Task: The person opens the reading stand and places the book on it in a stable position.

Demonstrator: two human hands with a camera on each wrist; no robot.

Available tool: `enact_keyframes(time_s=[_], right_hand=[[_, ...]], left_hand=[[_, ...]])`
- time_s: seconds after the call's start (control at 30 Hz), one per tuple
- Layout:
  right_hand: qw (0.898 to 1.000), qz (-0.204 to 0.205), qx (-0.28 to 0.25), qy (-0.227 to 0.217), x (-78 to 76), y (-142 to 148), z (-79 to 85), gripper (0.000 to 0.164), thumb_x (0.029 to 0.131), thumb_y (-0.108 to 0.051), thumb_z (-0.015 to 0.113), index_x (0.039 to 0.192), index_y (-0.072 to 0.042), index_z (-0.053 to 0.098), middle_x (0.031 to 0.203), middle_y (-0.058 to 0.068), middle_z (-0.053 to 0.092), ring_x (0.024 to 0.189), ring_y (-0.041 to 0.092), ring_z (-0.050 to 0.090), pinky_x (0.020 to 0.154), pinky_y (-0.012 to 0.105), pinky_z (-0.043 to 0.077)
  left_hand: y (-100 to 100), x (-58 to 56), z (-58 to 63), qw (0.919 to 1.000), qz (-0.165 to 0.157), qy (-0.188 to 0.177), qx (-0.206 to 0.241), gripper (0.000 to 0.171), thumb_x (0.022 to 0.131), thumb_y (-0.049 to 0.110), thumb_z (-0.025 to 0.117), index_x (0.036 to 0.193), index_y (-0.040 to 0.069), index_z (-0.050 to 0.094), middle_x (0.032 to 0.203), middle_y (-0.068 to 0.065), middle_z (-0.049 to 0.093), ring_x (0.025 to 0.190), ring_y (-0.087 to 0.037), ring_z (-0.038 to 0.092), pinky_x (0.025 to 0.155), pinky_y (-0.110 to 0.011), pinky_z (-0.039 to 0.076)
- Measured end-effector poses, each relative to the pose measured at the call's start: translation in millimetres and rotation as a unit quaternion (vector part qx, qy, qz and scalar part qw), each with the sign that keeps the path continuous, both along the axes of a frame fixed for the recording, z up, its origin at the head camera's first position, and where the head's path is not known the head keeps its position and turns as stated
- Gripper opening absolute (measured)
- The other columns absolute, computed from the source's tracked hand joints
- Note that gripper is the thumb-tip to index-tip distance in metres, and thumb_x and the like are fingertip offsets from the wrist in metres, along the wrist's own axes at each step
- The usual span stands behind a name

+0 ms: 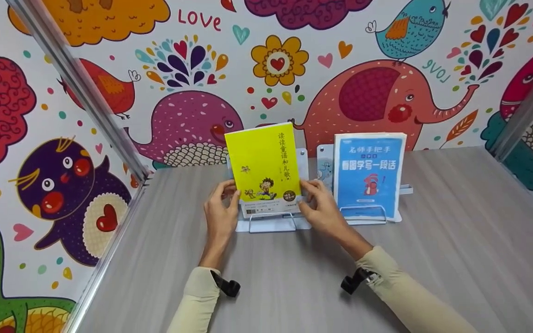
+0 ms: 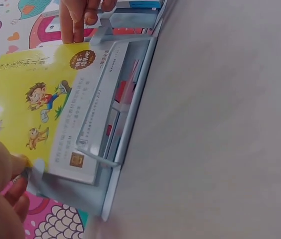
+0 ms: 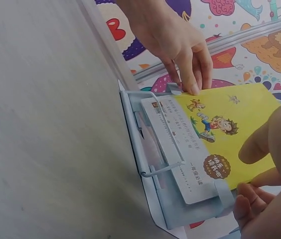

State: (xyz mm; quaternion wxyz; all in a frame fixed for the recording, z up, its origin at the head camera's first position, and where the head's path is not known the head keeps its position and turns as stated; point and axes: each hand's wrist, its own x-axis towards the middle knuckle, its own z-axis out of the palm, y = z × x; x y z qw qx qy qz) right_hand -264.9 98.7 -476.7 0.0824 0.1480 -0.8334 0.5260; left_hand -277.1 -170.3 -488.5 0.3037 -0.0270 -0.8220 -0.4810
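A yellow book [image 1: 259, 159] with a cartoon running child on its cover leans on a pale blue book stand [image 1: 243, 225], its top tipped slightly to the left. The stand's wire holder [image 2: 96, 158] crosses in front of the book's white lower band. My left hand [image 1: 221, 210] grips the book's left edge near the bottom, thumb in front. On the opposite edge, my right hand [image 1: 324, 207] pinches the book, its thumb over the cover in the right wrist view. The fingertips behind the book are partly hidden.
To the right, a blue book [image 1: 368, 180] stands upright in a second stand [image 1: 397, 216] with its own wire holder. Both stands are on a grey wood-grain table [image 1: 285, 277], before a wall [image 1: 275, 101] printed with cartoon animals. Metal posts [image 1: 81, 92] frame the sides.
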Motion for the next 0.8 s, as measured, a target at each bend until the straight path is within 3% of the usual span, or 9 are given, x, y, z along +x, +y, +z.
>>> enact_keyframes(time_s=[0.2,0.37,0.6,0.8], right_hand=[[1.0,-0.012,0.002,0.007,-1.6,0.9,-0.8,0.052,0.099,-0.003,0.068,0.151,-0.005,0.062,0.124,0.01,0.063,0.093,0.021,0.053,0.077,0.029,0.044],[1.0,-0.016,-0.015,-0.012,-0.5,2.3,-0.2,0.048,0.101,-0.005,0.065,0.149,-0.007,0.065,0.11,0.009,0.062,0.093,0.022,0.055,0.076,0.029,0.046],[0.999,-0.018,-0.019,-0.022,0.3,2.4,0.3,0.052,0.102,-0.007,0.063,0.154,-0.01,0.06,0.136,0.008,0.07,0.101,0.023,0.059,0.088,0.033,0.052],[0.999,-0.011,-0.018,-0.026,1.1,2.5,0.8,0.054,0.102,-0.007,0.063,0.155,-0.011,0.059,0.14,0.009,0.067,0.102,0.023,0.06,0.089,0.035,0.052]], left_hand=[[-0.4,0.0,-3.5,0.9998,0.005,-0.018,-0.004,0.023,0.101,0.007,0.076,0.123,0.008,0.075,0.109,-0.008,0.078,0.102,-0.025,0.072,0.096,-0.043,0.059],[-0.9,-0.1,-4.0,0.9998,-0.002,-0.021,0.002,0.024,0.101,0.006,0.076,0.125,0.008,0.074,0.109,-0.008,0.077,0.101,-0.024,0.071,0.095,-0.042,0.059],[0.2,0.1,-6.2,0.9992,-0.007,-0.04,-0.005,0.023,0.103,0.008,0.073,0.126,0.009,0.073,0.111,-0.007,0.074,0.103,-0.022,0.069,0.095,-0.04,0.059],[0.5,0.2,-8.1,0.9984,-0.005,-0.055,-0.014,0.02,0.104,0.011,0.071,0.124,0.008,0.071,0.111,-0.007,0.072,0.102,-0.022,0.069,0.091,-0.039,0.06]])
